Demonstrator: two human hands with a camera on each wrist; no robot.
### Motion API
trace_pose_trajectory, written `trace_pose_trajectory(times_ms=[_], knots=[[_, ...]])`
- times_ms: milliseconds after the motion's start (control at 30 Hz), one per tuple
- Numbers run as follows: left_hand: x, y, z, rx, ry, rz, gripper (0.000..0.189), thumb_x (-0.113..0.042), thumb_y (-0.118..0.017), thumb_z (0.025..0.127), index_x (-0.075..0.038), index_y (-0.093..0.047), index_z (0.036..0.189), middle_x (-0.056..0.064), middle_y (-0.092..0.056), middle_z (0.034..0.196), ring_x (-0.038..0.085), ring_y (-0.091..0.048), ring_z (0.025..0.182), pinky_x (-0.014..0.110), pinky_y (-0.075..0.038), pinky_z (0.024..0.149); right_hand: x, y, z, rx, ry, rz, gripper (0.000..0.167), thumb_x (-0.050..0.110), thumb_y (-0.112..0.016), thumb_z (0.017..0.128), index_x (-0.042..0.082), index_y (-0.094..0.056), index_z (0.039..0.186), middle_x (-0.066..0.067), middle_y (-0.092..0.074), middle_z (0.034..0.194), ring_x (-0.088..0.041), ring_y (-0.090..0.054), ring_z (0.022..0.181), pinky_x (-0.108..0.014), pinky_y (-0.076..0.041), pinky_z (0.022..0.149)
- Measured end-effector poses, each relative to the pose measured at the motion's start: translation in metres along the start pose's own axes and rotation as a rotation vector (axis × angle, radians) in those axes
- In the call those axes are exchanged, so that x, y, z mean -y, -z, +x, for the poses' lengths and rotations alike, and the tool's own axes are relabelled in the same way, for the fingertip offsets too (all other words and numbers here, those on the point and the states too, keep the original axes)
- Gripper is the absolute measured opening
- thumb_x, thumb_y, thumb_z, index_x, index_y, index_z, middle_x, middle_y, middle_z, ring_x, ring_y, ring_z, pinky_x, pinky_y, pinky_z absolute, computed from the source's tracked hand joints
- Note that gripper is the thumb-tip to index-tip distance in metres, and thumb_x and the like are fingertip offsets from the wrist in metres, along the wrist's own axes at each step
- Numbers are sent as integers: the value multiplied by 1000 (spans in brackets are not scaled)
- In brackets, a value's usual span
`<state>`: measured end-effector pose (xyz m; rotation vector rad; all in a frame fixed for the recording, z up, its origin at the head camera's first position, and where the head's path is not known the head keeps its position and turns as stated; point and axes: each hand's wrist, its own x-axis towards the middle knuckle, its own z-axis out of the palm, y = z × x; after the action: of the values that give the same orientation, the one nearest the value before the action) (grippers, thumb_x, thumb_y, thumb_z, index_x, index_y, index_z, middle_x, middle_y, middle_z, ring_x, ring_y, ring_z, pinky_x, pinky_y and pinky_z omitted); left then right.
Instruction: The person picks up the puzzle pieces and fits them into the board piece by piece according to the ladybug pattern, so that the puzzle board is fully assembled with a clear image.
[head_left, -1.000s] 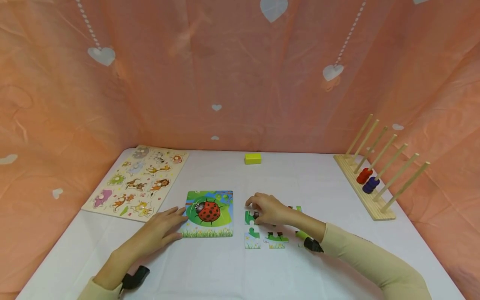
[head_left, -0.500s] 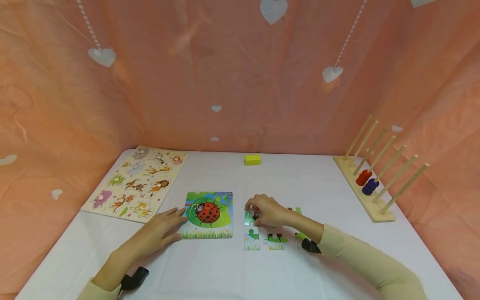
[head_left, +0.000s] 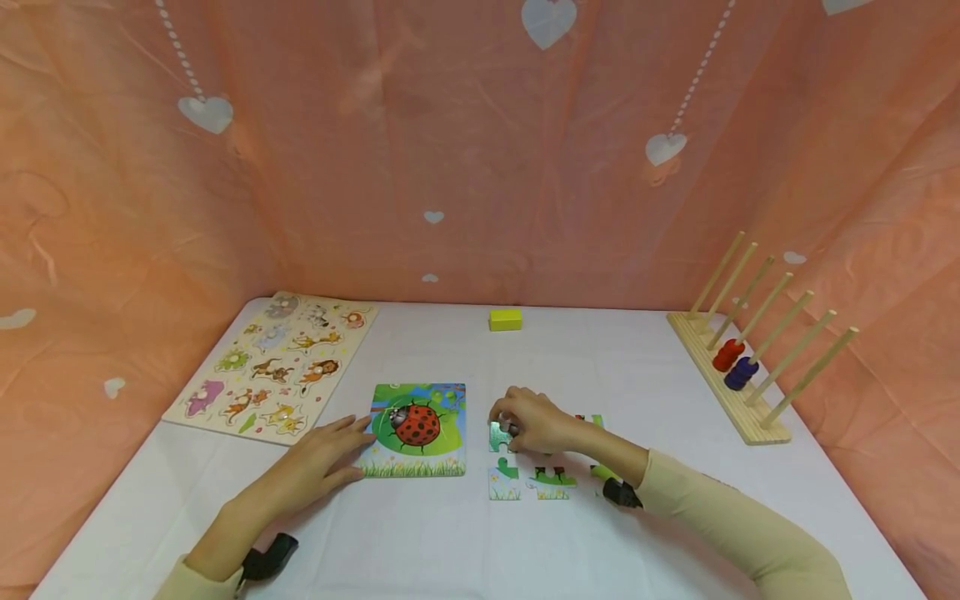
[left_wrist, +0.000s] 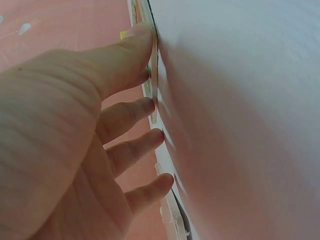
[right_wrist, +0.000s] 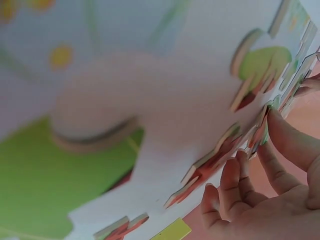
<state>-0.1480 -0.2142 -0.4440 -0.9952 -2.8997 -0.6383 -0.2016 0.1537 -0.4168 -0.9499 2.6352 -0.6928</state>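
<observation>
A square ladybug picture board (head_left: 416, 429) lies left of centre on the table. My left hand (head_left: 322, 458) rests at its left edge with fingers spread; the left wrist view shows the thumb (left_wrist: 127, 52) against that edge. To the right, my right hand (head_left: 536, 421) pinches a green jigsaw piece (head_left: 500, 437) between thumb and fingers, low over the table. The right wrist view shows the thumb (right_wrist: 287, 137) and fingertips at this piece. Other jigsaw pieces lie spaced apart around it, including a grassy corner piece (head_left: 504, 483) and a grass-edged piece (head_left: 552, 483). The hand and forearm hide some.
A wooden animal peg puzzle (head_left: 273, 367) lies at the back left. A yellow block (head_left: 506, 320) stands near the far edge. On the right is a wooden peg rack (head_left: 731, 379) with red rings (head_left: 727, 355) and blue rings (head_left: 741, 372) on two tall pegs.
The green piece at my right fingers catches more light than a second ago, and its surface looks slightly tilted. Both hands stay almost in place.
</observation>
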Motion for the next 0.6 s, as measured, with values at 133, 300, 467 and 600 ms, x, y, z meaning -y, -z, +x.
trace_pose_trajectory(times_ms=[133,300,467,600], knots=[[0,0,1,8,0,0,44,-21,-73,90,-2,-65,129,23,-49,147,48,-43,134,66,-37,103,-1,-1,1,0,6,17,37,1,-81,80,8,-66,114,2,-57,94,-15,-51,86,-44,-34,86],[-1,2,0,1,-4,3,43,-21,-73,91,-2,-65,128,23,-49,146,48,-43,133,66,-38,102,-4,-1,3,2,39,57,36,-3,-78,81,7,-65,113,4,-60,90,-12,-51,80,-46,-36,89],[-1,2,-1,2,-1,-1,42,-22,-73,91,-3,-65,128,23,-49,146,48,-43,134,66,-37,103,-8,7,12,60,103,228,22,-8,-66,89,1,-66,109,-1,-60,82,-10,-50,72,-25,-46,67],[-1,2,0,-2,-6,5,42,-23,-72,92,-4,-66,128,23,-49,146,48,-44,133,66,-38,102,-7,15,30,115,157,335,19,-12,-57,92,-5,-65,108,-6,-60,79,-9,-50,69,-21,-44,61]])
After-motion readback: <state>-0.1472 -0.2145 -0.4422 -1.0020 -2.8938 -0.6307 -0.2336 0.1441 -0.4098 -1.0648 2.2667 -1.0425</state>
